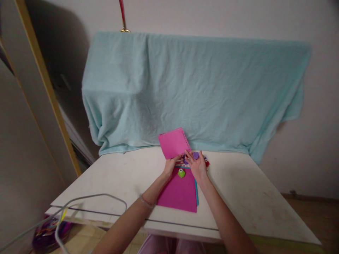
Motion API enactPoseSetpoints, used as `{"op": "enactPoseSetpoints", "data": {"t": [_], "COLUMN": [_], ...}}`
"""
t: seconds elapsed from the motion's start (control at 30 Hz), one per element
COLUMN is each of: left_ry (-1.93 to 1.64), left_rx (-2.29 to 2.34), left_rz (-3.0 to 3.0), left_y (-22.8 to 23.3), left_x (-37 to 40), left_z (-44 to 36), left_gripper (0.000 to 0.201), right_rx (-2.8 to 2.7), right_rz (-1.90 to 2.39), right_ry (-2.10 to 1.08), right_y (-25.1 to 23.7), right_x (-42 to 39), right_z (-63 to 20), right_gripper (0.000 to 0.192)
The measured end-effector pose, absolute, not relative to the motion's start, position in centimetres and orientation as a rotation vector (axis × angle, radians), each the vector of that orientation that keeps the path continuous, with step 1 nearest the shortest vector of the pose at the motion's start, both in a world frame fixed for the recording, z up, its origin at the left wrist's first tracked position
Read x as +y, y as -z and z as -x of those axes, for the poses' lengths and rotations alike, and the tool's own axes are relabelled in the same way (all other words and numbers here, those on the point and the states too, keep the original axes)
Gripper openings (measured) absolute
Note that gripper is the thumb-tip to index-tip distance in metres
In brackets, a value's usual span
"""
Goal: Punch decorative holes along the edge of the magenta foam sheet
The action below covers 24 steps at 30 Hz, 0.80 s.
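My left hand (171,166) is at the lower edge of a pink sheet (173,144) with holes along its right side. Its fingers are bent together towards a small dark purple piece (185,160), but what they pinch is hidden. My right hand (197,166) is beside it, fingers spread. A purple piece (196,155) shows between its thumb and fingers; whether it touches the hand I cannot tell. Just right of that hand is a red piece with an eye (207,162). Below both hands, a green one-eyed figure (181,173) rests on a magenta sheet (180,194).
A blue sheet edge (196,194) sticks out under the magenta one. All this lies on a white table (238,197). Light blue cloth (198,88) hangs along its back. A grey cable (90,196) loops over the front left edge, above a purple bag-like item (47,233).
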<state>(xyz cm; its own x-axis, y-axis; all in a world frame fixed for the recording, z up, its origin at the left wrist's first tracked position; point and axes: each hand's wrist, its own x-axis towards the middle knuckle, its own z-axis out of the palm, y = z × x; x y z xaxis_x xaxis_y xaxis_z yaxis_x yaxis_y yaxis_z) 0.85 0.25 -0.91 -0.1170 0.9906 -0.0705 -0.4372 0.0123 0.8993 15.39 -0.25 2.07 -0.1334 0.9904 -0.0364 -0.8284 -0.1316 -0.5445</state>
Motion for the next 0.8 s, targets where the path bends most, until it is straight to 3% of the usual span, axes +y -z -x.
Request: {"op": "enactPoseSetpoints", "data": {"t": [0.8], "left_ry": [-1.474], "left_rx": [1.011], "left_rz": [-0.745], "left_y": [0.95], "left_x": [0.24], "left_z": [-0.78], "left_gripper": [0.038], "right_rx": [-0.439], "right_rz": [0.457], "right_ry": [-1.671], "right_y": [-2.6], "right_x": [-0.65], "right_z": [-15.4], "right_gripper": [0.022]}}
